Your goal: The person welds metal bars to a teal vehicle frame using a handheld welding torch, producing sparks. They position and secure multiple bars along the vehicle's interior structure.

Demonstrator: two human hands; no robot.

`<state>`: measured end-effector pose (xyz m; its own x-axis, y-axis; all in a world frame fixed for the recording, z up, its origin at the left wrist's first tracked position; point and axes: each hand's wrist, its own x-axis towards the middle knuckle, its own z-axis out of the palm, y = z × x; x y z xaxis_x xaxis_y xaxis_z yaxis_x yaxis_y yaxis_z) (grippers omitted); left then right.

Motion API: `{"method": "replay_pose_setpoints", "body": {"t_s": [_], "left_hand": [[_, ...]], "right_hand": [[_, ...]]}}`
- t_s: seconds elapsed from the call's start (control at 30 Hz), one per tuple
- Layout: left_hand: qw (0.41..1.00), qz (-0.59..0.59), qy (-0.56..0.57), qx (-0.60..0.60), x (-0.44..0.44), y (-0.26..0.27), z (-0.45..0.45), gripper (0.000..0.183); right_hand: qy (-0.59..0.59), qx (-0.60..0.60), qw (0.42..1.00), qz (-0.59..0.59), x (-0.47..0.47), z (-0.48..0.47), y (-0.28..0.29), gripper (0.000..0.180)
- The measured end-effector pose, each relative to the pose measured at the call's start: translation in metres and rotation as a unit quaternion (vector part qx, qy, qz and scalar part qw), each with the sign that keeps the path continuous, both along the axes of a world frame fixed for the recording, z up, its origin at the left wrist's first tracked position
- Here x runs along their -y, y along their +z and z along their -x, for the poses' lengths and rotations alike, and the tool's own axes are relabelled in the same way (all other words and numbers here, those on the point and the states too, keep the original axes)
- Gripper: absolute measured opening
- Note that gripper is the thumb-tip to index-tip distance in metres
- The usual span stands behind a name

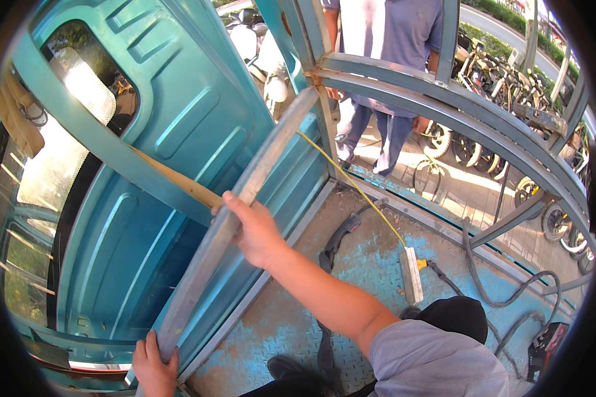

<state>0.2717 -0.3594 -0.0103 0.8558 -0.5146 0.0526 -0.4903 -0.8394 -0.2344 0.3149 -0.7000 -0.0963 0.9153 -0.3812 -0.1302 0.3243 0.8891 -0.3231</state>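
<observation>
A long grey square metal tube [206, 263] runs slantwise in front of the teal truck cab [179, 114]. My right hand [256, 231] is wrapped around its middle, thumb on top. Near its lower end my left hand [154, 364] grips the same tube, partly cut off by the picture's rim. The upper end reaches the rusty corner joint of an upright steel post [323, 119]; I cannot tell whether it is fixed there. Below the tube runs the teal side panel [298, 159] of the truck bed.
On the worn blue bed floor [367, 263] lie a power strip [411, 275] with a yellow cord [352, 183], a dark strap [333, 248] and grey cable [482, 293]. A black-and-red box [549, 350] stands at right. Beyond the steel frame [442, 92] stand a person [382, 84] and parked bicycles [486, 74].
</observation>
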Motion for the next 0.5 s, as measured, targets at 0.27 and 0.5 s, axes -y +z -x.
{"method": "replay_pose_setpoints", "body": {"t_s": [0.27, 0.5], "left_hand": [[0.989, 0.029, 0.134, -0.057, 0.009, -0.022, 0.025, 0.045], [0.982, 0.04, 0.146, -0.112, -0.006, -0.034, 0.021, 0.049]], "right_hand": [[0.034, 0.084, 0.981, -0.173, -0.012, -0.001, -0.021, 0.018], [0.061, 0.136, 0.979, -0.139, -0.024, -0.008, -0.013, 0.024]]}}
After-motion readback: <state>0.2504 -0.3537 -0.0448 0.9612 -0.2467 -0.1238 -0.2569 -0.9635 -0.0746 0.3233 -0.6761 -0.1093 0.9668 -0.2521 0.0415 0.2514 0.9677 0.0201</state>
